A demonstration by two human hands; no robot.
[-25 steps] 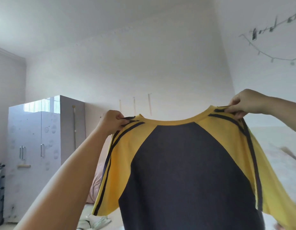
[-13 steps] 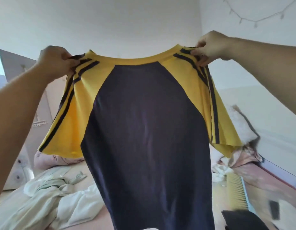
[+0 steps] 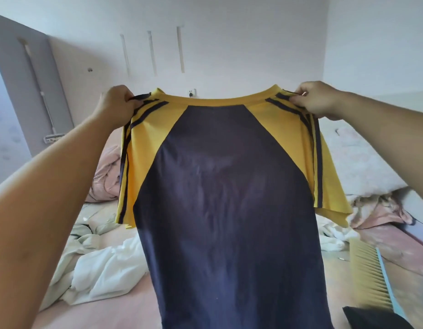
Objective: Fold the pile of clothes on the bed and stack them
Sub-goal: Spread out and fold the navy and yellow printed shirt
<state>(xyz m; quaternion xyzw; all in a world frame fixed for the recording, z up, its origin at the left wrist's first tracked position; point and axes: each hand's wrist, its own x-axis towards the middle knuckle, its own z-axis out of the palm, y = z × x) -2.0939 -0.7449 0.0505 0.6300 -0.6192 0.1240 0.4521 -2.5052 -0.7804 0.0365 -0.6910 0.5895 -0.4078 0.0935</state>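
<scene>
Navy and yellow fill the middle of the frame: a T-shirt (image 3: 227, 198) hangs full length from both hands, held up in front of the camera above the bed (image 3: 115, 314). Its body is dark navy, the raglan sleeves yellow with dark stripes along the shoulders, and the neckband yellow. The left hand (image 3: 116, 105) pinches the shoulder at the left of the frame, fingers curled round the striped seam; the right hand (image 3: 318, 99) pinches the opposite shoulder at the right, fingers likewise closed on the fabric. Both forearms reach in from the lower corners. The shirt hangs straight, sleeves drooping at either side, and its hem runs out of the bottom edge of the frame.

Below and left of the shirt, a heap of white and pale green clothes (image 3: 94, 264) lies crumpled on the pinkish bed sheet. A pink bundle of bedding (image 3: 106, 176) sits behind it, near the left sleeve. At the right, more white and pink fabric (image 3: 372, 212) is piled beside a pale quilt (image 3: 362, 162). A dark item (image 3: 372, 319) shows in the lower right corner, next to a yellow-striped mat (image 3: 372, 274). A grey wardrobe (image 3: 32, 91) stands at the upper left, and a wall socket (image 3: 191, 93) peeks just above the neckband
</scene>
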